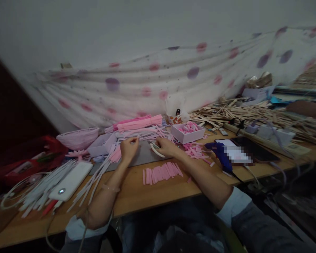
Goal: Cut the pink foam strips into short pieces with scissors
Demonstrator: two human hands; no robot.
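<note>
My left hand (129, 150) is closed in a pinch above the grey mat (144, 154); what its fingertips hold is too small to make out. Opposite it, a short gap away, my right hand (166, 147) is closed on a white curved thing (157, 151) that bends down below the fingers. Its kind is unclear. In front of both hands, a row of short pink fuzzy strips (162, 173) lies side by side on the wooden table (137, 196). More pink cut pieces (196, 151) are scattered right of my right hand.
Behind the hands lie bundled pink fuzzy stems (139, 123) and a white box (188, 135) of pink pieces. White stems and a white power bank (71, 181) are at left. A blue glue gun (221, 156), a phone (255, 149) and wooden sticks (234, 110) are at right.
</note>
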